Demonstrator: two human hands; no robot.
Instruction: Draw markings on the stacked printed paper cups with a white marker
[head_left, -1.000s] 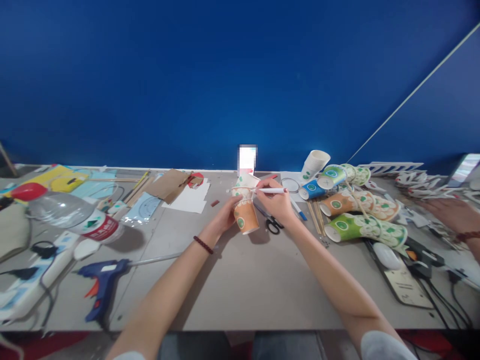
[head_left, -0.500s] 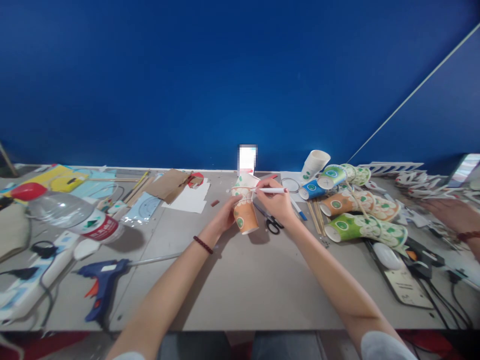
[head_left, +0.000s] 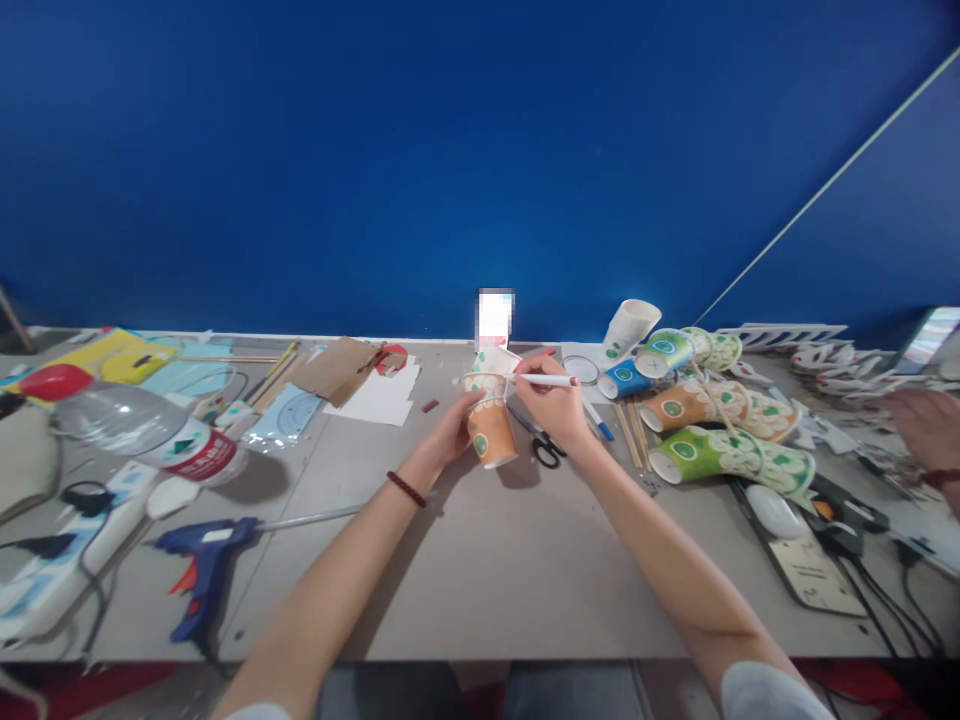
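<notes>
My left hand (head_left: 452,428) is wrapped round the side of a paper cup assembly (head_left: 492,436), orange at its lower end and white with green marks above. The assembly tilts slightly, its orange base toward me. A white marker pen (head_left: 546,380) is pinched in my right hand (head_left: 551,405), its tip at the upper part of the cups. Scissors with black handles (head_left: 547,450) lie just below my right hand. A blue-and-white pen (head_left: 598,420) rests to the right of that hand.
At right lie several joined paper cups (head_left: 731,455) beside a cup stack (head_left: 631,328) and wooden sticks (head_left: 634,437). Another person's hand (head_left: 926,430) is at far right. On the left are a glue gun (head_left: 206,570), plastic bottle (head_left: 150,430), power strip (head_left: 79,560) and cardboard (head_left: 339,368).
My hands, the cups and the pen have barely moved. The other person's hand at far right has shifted further right.
</notes>
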